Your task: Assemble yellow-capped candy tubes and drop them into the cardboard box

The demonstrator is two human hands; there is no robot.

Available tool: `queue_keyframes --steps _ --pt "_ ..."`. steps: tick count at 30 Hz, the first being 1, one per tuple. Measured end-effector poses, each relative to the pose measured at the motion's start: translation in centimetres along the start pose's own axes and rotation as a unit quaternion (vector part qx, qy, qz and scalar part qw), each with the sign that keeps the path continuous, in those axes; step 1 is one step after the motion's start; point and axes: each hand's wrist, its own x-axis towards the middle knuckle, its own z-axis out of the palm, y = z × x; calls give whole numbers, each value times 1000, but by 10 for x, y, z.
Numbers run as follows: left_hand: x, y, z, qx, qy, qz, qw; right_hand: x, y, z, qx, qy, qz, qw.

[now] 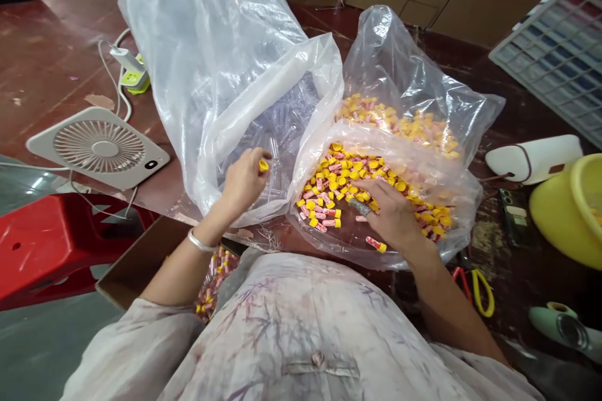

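Note:
My left hand (245, 177) is closed in a pinch at the mouth of a large bag (207, 62) of clear plastic tubes (286, 113). A yellow cap (263, 165) shows at its fingertips; whatever is attached to the cap is hidden. One clear tube (274, 148) stands just beyond, and I cannot tell whether the fingers touch it. My right hand (389, 212), one finger wrapped in grey, lies with fingers stretched over a pile of small yellow-capped tubes with red-and-white contents (343, 175) in a second clear bag (423, 88). A single capped tube (376, 244) lies nearer me.
On the left are a white fan (108, 148), a power strip (135, 78) with cables and a red stool (42, 244). Below my left arm, a cardboard box (136, 257) holds more capped tubes. A yellow bucket (555, 207), scissors (482, 291) and a crate (559, 44) are right.

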Motion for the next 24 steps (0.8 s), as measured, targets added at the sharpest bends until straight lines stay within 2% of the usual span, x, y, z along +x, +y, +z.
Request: queue_keyframes --steps 2,3,5,8,11,13,15,17,19,21,24 --pt "17 -16 4 125 -32 9 992 -8 8 2 -39 -75 33 996" --pt "22 -21 8 160 -61 19 985 -10 7 7 -45 -113 27 992" --pt "27 -27 17 199 -104 42 974 -11 2 20 -55 -151 24 987" --pt "23 -28 22 207 -111 62 970 -5 -8 40 -96 -163 65 980" --pt "11 -27 10 145 -82 63 984 -1 -7 50 -106 -173 67 977" --pt "-2 -23 -3 60 -75 64 993 0 -3 49 -57 -138 50 988" --pt "-19 -16 -15 -35 -98 75 992 1 0 43 50 -58 33 997" --pt "-35 -4 -21 -113 -141 89 980 4 -5 36 181 35 17 983" --pt "-49 11 -21 -167 -182 98 964 10 -15 28 271 99 3 957" --pt "-57 24 -18 -208 -210 100 950 16 -28 22 290 119 -27 949" --pt "-63 37 -12 -263 -231 85 933 21 -44 17 260 96 -108 955"
